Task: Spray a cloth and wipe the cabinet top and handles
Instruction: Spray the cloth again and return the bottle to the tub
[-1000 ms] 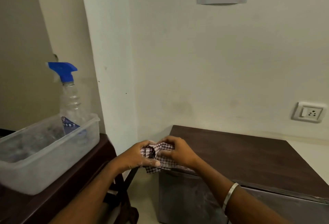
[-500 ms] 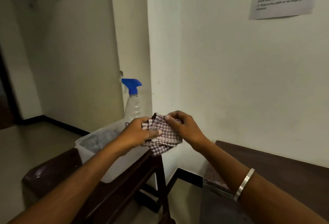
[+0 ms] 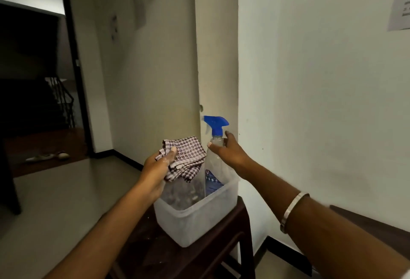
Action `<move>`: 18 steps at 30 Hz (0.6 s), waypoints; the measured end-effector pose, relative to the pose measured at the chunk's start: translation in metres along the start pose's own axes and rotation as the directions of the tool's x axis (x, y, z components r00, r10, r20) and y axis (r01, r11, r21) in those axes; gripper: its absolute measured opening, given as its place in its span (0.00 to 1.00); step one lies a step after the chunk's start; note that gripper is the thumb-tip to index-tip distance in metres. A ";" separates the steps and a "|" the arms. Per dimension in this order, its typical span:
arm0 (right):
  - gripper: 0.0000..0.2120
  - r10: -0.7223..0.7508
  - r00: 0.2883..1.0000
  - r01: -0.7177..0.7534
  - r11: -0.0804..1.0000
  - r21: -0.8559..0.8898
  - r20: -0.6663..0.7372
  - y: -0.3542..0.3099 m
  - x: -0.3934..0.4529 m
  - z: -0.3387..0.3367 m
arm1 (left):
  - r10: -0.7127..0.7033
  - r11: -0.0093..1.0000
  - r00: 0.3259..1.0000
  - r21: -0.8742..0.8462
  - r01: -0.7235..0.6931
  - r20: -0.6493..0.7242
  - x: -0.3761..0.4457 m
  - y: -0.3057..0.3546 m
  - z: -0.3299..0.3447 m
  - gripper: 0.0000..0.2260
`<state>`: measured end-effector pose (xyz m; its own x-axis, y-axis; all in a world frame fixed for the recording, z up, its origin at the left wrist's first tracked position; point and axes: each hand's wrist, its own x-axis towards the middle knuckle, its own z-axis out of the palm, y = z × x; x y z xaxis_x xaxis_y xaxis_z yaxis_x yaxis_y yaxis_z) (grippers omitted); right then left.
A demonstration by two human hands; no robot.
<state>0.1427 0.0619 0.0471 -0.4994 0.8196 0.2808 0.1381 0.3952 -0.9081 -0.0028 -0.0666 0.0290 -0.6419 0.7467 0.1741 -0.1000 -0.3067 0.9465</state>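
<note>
My left hand (image 3: 157,165) grips a folded brown-and-white checked cloth (image 3: 188,152) above a clear plastic tub (image 3: 195,219). A clear spray bottle with a blue trigger head (image 3: 216,123) stands upright in the tub's far right corner. My right hand (image 3: 230,152) wraps around the bottle's neck just under the blue head, thumb in front and fingers behind. Only a dark strip of the cabinet top (image 3: 377,221) shows at the right edge, behind my right forearm; its handles are out of sight.
The tub sits on a dark wooden side table (image 3: 168,254) against a white wall corner. A paper notice (image 3: 401,6) hangs on the wall at upper right. An open dark doorway (image 3: 37,79) and bare floor lie to the left.
My view swung left from the cabinet to the tub. My right hand let go of the cloth and took the bottle's neck. My left hand keeps the cloth, now over the tub.
</note>
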 end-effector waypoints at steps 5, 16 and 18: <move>0.27 -0.008 0.997 0.012 0.999 0.042 -0.083 -0.004 0.010 0.011 | -0.079 0.994 0.996 -0.078 0.075 -0.052 0.007 -0.007 0.003 0.07; 0.25 -0.219 0.957 0.240 0.966 0.097 -0.192 -0.022 -0.003 0.011 | -0.139 0.975 0.988 -0.183 0.125 -0.063 0.012 -0.004 0.000 0.10; 0.25 -0.310 0.930 0.333 0.937 0.100 -0.197 -0.041 -0.007 0.008 | -0.134 0.977 0.989 -0.175 0.120 -0.071 0.012 -0.002 -0.001 0.10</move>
<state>0.1336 0.0371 0.0799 -0.3385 0.7218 0.6037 -0.1227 0.6022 -0.7888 -0.0113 -0.0577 0.0291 -0.6748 0.7376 0.0264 -0.3078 -0.3137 0.8982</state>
